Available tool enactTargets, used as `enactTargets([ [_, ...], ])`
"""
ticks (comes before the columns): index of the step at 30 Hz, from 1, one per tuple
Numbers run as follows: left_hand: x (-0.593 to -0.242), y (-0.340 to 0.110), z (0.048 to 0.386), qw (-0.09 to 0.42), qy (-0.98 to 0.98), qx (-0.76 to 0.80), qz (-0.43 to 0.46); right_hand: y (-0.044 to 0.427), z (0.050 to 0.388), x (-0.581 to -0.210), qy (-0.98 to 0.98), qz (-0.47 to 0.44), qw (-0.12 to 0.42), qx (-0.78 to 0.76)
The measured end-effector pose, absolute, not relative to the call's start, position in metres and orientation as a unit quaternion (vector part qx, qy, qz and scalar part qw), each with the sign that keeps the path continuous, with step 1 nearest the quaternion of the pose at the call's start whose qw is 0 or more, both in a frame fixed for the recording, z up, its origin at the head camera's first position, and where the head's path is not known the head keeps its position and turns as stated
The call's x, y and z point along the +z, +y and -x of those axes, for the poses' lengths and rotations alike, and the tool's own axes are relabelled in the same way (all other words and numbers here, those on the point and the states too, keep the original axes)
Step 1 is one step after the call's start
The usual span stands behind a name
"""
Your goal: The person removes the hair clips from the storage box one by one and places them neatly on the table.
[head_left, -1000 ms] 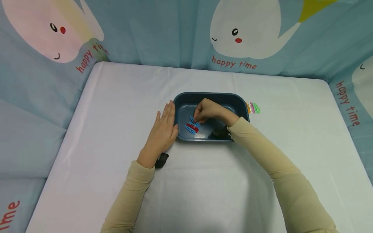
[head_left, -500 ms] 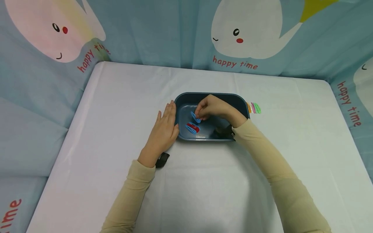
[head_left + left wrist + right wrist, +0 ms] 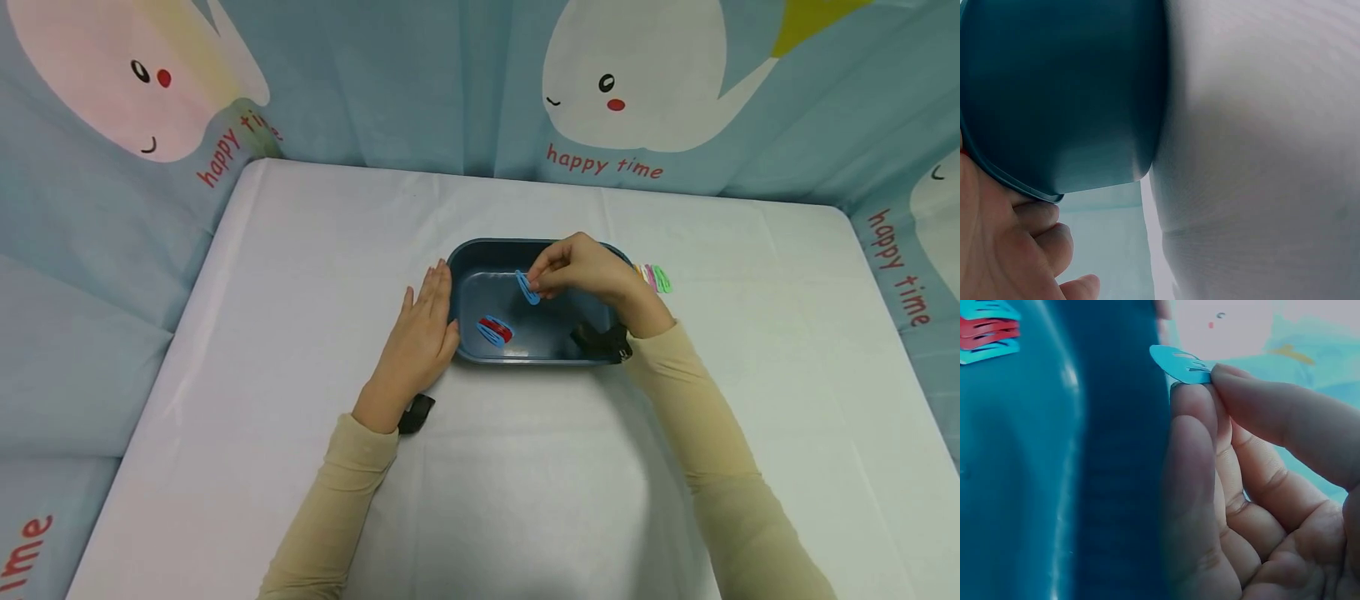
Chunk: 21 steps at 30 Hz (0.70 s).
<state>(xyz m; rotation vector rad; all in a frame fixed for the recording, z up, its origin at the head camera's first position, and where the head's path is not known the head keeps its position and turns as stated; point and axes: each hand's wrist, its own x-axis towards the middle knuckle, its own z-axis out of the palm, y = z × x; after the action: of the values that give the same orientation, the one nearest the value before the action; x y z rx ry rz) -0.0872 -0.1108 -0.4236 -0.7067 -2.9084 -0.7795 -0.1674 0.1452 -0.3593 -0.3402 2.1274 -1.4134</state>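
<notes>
A dark blue tray (image 3: 551, 361) stands on the white table. My right hand (image 3: 585, 271) pinches a blue hair clip (image 3: 527, 287) between thumb and fingertips above the tray. The right wrist view shows that blue clip (image 3: 1184, 365) at the tips of my right hand (image 3: 1260, 475). Blue and red clips (image 3: 496, 331) lie side by side on the tray's floor, left of centre. My left hand (image 3: 420, 337), fingers straight, rests against the tray's left rim; in the left wrist view the hand (image 3: 1013, 244) touches the rim (image 3: 1022, 187).
Several clips (image 3: 654, 278), green, pink and orange among them, lie on the table just right of the tray. Black wrist devices sit at my left wrist (image 3: 416, 413) and right wrist (image 3: 600, 342). A blue printed curtain (image 3: 405, 83) hangs behind the table (image 3: 525, 483).
My right hand has moved up and to the right with the blue clip, away from the blue and red clips on the tray floor. The left hand has stayed at the rim.
</notes>
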Motion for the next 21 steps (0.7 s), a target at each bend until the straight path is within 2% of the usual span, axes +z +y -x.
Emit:
enactTargets([
  [11,-0.423,-0.111,0.088,0.022,-0.940,-0.254,0.227,0.172,0.154,-0.351,0.790,0.138,0.216,-0.557],
  [21,-0.423,-0.112,0.087,0.022,-0.940,-0.253,0.228,0.197,0.141,-0.348,0.778,0.107,0.167,-0.595],
])
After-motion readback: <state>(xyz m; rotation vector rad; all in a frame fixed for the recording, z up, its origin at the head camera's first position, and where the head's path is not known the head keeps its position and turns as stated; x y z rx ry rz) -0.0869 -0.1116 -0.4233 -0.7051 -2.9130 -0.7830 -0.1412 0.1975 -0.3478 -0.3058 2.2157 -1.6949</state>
